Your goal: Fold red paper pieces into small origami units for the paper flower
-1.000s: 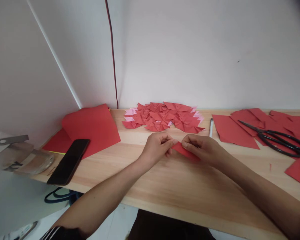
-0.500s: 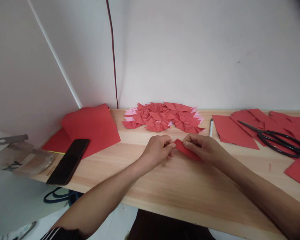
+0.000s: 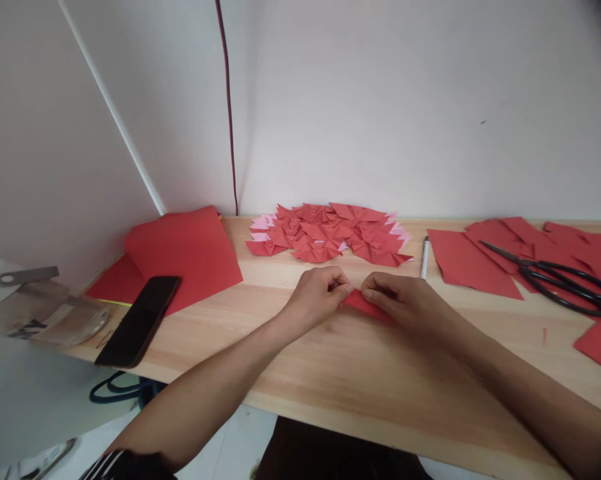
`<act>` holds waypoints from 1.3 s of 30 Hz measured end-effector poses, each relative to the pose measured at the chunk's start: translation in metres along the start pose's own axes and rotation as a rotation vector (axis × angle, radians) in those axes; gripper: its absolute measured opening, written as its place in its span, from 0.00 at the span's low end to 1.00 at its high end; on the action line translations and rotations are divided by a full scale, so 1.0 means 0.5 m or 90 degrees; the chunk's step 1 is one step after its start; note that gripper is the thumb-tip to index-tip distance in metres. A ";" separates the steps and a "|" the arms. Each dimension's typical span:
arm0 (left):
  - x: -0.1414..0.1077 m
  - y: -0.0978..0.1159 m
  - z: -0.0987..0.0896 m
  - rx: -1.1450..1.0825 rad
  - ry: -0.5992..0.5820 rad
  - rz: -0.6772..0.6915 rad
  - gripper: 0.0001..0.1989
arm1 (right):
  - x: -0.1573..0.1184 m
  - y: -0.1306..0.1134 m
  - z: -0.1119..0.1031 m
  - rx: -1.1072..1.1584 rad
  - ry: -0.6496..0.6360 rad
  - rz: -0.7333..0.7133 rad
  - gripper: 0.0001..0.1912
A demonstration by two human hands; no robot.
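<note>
Between my hands is a small piece of folded red paper (image 3: 366, 306), held just above the wooden table. My left hand (image 3: 323, 293) pinches its left end with thumb and forefinger. The fingers of my right hand (image 3: 397, 297) close on its upper right part and cover some of it. Beyond my hands lies a pile of folded red paper pieces (image 3: 325, 233), with pink ones showing at its sides.
Large red sheets (image 3: 185, 250) and a black phone (image 3: 139, 321) lie on the left. A white pen (image 3: 425, 257), cut red sheets (image 3: 473, 263) and black-handled scissors (image 3: 567, 283) are on the right. The table's front edge (image 3: 330, 427) runs below my arms.
My right hand has shifted slightly left, nearer my left hand. The red paper between them has moved a little down and left and shows less.
</note>
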State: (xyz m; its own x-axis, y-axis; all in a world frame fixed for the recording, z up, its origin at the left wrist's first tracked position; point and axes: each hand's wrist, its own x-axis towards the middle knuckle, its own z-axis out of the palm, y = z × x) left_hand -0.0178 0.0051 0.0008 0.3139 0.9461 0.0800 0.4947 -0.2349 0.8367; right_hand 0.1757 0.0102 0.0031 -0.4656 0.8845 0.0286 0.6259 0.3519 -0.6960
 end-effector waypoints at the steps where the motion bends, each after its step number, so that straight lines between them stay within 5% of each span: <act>1: -0.001 0.000 -0.001 0.012 -0.004 -0.010 0.09 | 0.000 -0.001 0.000 -0.014 0.004 -0.003 0.12; 7: -0.008 0.001 -0.001 0.245 0.035 0.079 0.06 | 0.003 0.013 -0.007 -0.148 0.030 -0.047 0.13; 12: -0.011 -0.003 0.014 0.482 -0.081 0.287 0.11 | 0.007 0.027 -0.010 -0.248 0.019 -0.083 0.13; 17: -0.029 0.001 0.025 0.619 -0.088 0.284 0.17 | 0.008 0.015 -0.013 -0.428 0.047 -0.043 0.13; 39: -0.039 0.019 0.008 0.569 -0.147 0.315 0.18 | 0.010 0.025 -0.011 -0.516 0.077 -0.016 0.11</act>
State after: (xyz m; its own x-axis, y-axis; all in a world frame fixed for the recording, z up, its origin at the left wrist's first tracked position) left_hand -0.0159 -0.0165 0.0049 0.7456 0.6554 0.1202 0.6577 -0.7529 0.0253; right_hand 0.1846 0.0207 -0.0014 -0.4439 0.8841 0.1459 0.8956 0.4431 0.0399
